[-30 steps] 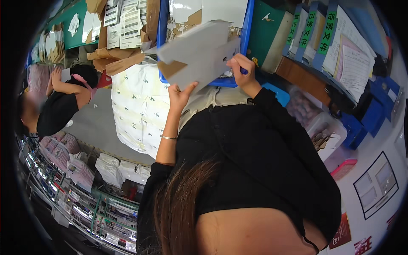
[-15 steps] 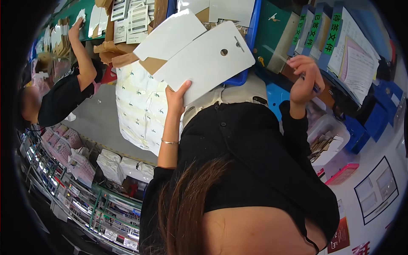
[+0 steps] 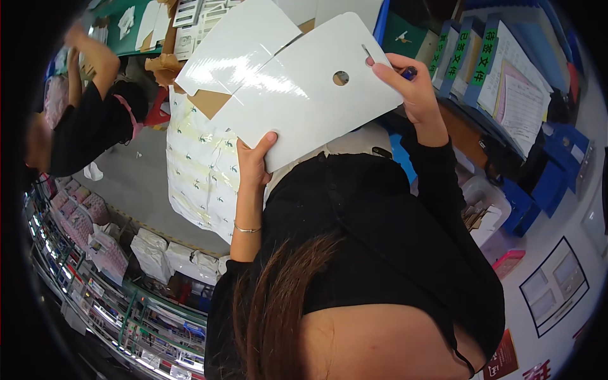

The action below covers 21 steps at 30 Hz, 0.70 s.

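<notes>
A flat white cardboard carton (image 3: 304,95), glossy, with a round hole and a slot near its right end, is held tilted in front of my body. My left hand (image 3: 254,158) grips its near left edge, thumb on top and fingers underneath. My right hand (image 3: 415,95) has its thumb on the right end by the slot, with its other fingers partly hidden. A dark blue pen-like thing (image 3: 409,73) sticks out at the right fingers. Beside the carton's left part lies a second glossy white panel (image 3: 237,47) with a brown flap (image 3: 210,102); whether they are joined I cannot tell.
Blue file holders (image 3: 465,60) with papers stand at the right. A white patterned sack (image 3: 199,168) is left of my left arm. Beyond it, another person (image 3: 88,120) works at a green table (image 3: 114,28). A clear bin (image 3: 484,202) with brown pieces sits by my right elbow.
My right hand has moved left and down onto the carton's right end, where it now grips. The carton has shifted slightly and tilted. The other person's arm has moved left.
</notes>
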Tool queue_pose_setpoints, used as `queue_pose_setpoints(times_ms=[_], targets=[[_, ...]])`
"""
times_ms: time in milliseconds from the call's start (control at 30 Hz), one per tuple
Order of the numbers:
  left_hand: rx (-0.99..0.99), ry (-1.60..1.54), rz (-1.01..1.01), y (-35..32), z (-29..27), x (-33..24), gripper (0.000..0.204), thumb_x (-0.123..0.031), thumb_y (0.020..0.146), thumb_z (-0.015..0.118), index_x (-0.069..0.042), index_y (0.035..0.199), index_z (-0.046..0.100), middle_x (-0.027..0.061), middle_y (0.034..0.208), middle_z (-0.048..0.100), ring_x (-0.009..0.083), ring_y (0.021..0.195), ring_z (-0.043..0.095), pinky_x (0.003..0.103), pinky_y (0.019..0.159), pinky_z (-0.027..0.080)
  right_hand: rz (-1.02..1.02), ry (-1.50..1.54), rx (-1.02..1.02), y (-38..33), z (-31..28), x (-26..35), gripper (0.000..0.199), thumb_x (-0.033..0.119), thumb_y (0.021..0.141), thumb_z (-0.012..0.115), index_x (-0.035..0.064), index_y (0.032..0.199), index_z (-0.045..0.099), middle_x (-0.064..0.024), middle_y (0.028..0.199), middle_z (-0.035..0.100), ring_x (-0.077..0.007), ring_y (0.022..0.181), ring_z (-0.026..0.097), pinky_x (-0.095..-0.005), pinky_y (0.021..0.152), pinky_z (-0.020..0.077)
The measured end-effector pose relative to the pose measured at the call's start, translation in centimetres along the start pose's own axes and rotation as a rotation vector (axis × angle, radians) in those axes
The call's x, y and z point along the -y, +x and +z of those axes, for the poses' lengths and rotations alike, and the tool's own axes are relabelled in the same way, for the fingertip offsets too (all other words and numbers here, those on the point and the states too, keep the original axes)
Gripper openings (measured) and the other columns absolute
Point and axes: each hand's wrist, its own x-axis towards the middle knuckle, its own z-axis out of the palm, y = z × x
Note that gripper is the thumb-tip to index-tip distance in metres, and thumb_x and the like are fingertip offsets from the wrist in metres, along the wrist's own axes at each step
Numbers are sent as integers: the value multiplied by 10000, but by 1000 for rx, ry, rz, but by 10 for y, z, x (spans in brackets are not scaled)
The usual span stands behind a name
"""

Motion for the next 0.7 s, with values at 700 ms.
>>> queue_pose_setpoints(times_ms=[700], targets=[[-780,-105,619,208,-193,-209,432,-102,725,682,96,1072,519,169,982,605,202,813,602,265,712,494,-194,-62,-222,3,8,31,236,144,930,411,4,1072,539,-68,841,572,-28,473,289,-144,424,216]])
